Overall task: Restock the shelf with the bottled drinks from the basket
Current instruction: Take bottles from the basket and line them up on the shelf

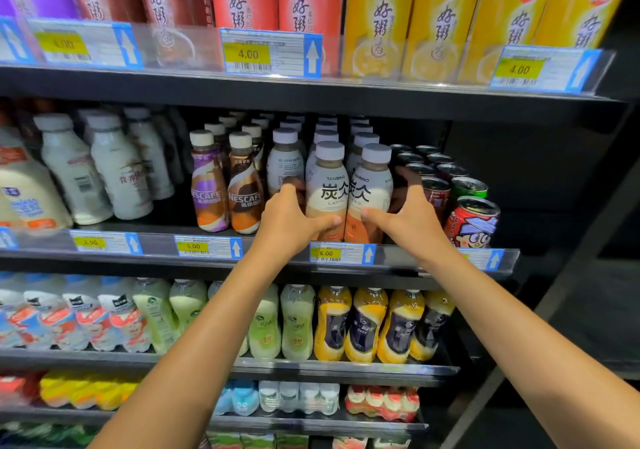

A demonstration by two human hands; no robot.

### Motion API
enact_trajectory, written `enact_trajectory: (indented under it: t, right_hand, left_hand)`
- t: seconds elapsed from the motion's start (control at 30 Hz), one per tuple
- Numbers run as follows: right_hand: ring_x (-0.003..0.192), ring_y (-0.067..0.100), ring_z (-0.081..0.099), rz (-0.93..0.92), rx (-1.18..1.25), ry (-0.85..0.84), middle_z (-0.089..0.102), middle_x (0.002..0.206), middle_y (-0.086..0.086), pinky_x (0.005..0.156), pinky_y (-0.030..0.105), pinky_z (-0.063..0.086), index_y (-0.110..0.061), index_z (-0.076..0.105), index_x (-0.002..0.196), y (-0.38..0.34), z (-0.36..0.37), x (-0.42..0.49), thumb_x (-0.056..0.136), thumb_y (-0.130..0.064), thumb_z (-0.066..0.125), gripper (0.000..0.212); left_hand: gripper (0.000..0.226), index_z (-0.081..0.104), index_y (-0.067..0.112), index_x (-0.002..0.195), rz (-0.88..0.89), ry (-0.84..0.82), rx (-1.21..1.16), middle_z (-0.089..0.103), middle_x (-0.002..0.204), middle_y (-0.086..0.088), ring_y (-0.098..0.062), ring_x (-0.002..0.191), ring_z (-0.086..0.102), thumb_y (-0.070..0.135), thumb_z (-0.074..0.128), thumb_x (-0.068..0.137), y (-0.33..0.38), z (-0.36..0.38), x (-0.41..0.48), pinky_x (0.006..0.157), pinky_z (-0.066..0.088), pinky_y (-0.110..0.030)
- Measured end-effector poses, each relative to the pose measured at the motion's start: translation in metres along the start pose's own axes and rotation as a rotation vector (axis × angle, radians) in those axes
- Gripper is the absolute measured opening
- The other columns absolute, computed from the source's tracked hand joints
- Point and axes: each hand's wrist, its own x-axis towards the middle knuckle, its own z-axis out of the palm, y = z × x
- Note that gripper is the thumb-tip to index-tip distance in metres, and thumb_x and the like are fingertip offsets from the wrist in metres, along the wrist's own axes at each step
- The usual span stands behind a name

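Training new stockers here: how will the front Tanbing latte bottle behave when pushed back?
Tanbing latte bottle is tall and narrow-based, so a high push may tip it. It looks full, so probably heavyish and rigid. Its smooth label may slip; the left hand grips it low, the right hand its neighbouring bottle.
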Motion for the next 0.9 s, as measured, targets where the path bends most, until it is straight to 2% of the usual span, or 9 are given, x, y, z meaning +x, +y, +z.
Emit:
enact_trajectory:
  t: [0.07, 0.13, 0.2, 0.3, 0.43, 0.53, 0.67, 0.77, 0.9]
  right_hand:
    - [0.118, 0.019, 0.055, 0.011, -0.041, -0.009, 0.056, 0.132, 0.001, 0.095, 0.035, 0.048, -0.018, 0.034, 0.146, 0.0, 0.003, 0.002, 0.073, -0.044, 0.083, 0.091]
    - [0.115, 0.022, 0.056, 0.039, -0.152, 0.016, 0.056, 0.127, 0.004, 0.092, 0.043, 0.053, -0.014, 0.043, 0.135, -0.002, 0.006, 0.002, 0.062, -0.065, 0.08, 0.097]
    - [0.112, 0.023, 0.057, 0.051, -0.203, 0.029, 0.057, 0.123, 0.006, 0.088, 0.045, 0.055, -0.011, 0.045, 0.13, -0.002, 0.007, 0.004, 0.054, -0.073, 0.078, 0.103]
    - [0.11, 0.02, 0.059, 0.05, -0.138, 0.035, 0.059, 0.122, 0.003, 0.089, 0.042, 0.055, -0.01, 0.039, 0.138, 0.001, 0.006, 0.007, 0.061, -0.057, 0.086, 0.102]
    - [0.112, 0.015, 0.061, 0.023, -0.015, -0.026, 0.061, 0.126, -0.001, 0.093, 0.041, 0.055, -0.023, 0.029, 0.148, 0.005, 0.0, 0.007, 0.051, -0.061, 0.084, 0.118]
    - [0.117, 0.015, 0.06, 0.003, 0.041, -0.068, 0.059, 0.131, -0.001, 0.096, 0.041, 0.053, -0.03, 0.025, 0.151, 0.008, -0.001, 0.008, 0.062, -0.046, 0.087, 0.109]
    - [0.113, 0.014, 0.061, -0.027, 0.051, -0.101, 0.06, 0.127, -0.002, 0.095, 0.039, 0.054, -0.03, 0.025, 0.151, 0.009, 0.0, 0.008, 0.078, -0.027, 0.081, 0.093]
    - [0.11, 0.011, 0.06, -0.047, 0.024, -0.094, 0.059, 0.123, -0.006, 0.09, 0.033, 0.053, -0.027, 0.025, 0.151, 0.007, 0.001, 0.007, 0.077, -0.035, 0.083, 0.095]
    - [0.11, 0.014, 0.061, -0.044, -0.021, -0.044, 0.062, 0.121, -0.003, 0.092, 0.038, 0.055, -0.023, 0.034, 0.146, 0.008, 0.002, 0.009, 0.068, -0.043, 0.087, 0.096]
  left_hand:
    - [0.065, 0.047, 0.012, 0.101, 0.006, -0.01, -0.012, 0.06, 0.113, -0.007, -0.022, 0.099, 0.056, 0.05, 0.086, 0.065, -0.001, 0.0, 0.0, 0.072, 0.044, -0.032]
    - [0.07, 0.047, 0.012, 0.105, 0.006, -0.016, 0.008, 0.057, 0.115, -0.006, -0.023, 0.102, 0.055, 0.054, 0.085, 0.064, 0.001, 0.0, -0.001, 0.075, 0.046, -0.034]
    - [0.075, 0.044, 0.012, 0.107, -0.008, -0.024, 0.052, 0.054, 0.117, -0.007, -0.025, 0.106, 0.053, 0.057, 0.084, 0.063, 0.005, 0.0, -0.002, 0.078, 0.047, -0.036]
    - [0.077, 0.045, 0.009, 0.111, -0.039, -0.03, 0.051, 0.054, 0.121, -0.009, -0.026, 0.109, 0.054, 0.054, 0.085, 0.064, 0.007, 0.0, -0.001, 0.078, 0.047, -0.036]
    - [0.069, 0.045, 0.013, 0.104, -0.034, -0.032, 0.022, 0.057, 0.117, -0.007, -0.023, 0.103, 0.055, 0.051, 0.086, 0.064, 0.004, 0.0, 0.0, 0.075, 0.047, -0.035]
    - [0.064, 0.043, 0.016, 0.1, -0.02, -0.033, 0.025, 0.057, 0.112, -0.005, -0.021, 0.098, 0.054, 0.05, 0.086, 0.066, 0.002, -0.001, 0.0, 0.072, 0.044, -0.032]
    - [0.064, 0.042, 0.017, 0.101, -0.001, -0.036, 0.033, 0.055, 0.112, -0.003, -0.021, 0.098, 0.054, 0.05, 0.085, 0.066, 0.003, -0.001, -0.002, 0.072, 0.044, -0.032]
    - [0.066, 0.041, 0.018, 0.102, -0.009, -0.049, 0.051, 0.055, 0.115, -0.004, -0.023, 0.103, 0.055, 0.052, 0.085, 0.066, 0.004, -0.002, -0.001, 0.076, 0.049, -0.035]
    - [0.063, 0.045, 0.016, 0.102, -0.011, -0.056, 0.034, 0.058, 0.111, -0.002, -0.02, 0.098, 0.056, 0.049, 0.085, 0.066, 0.002, -0.002, 0.0, 0.075, 0.049, -0.034]
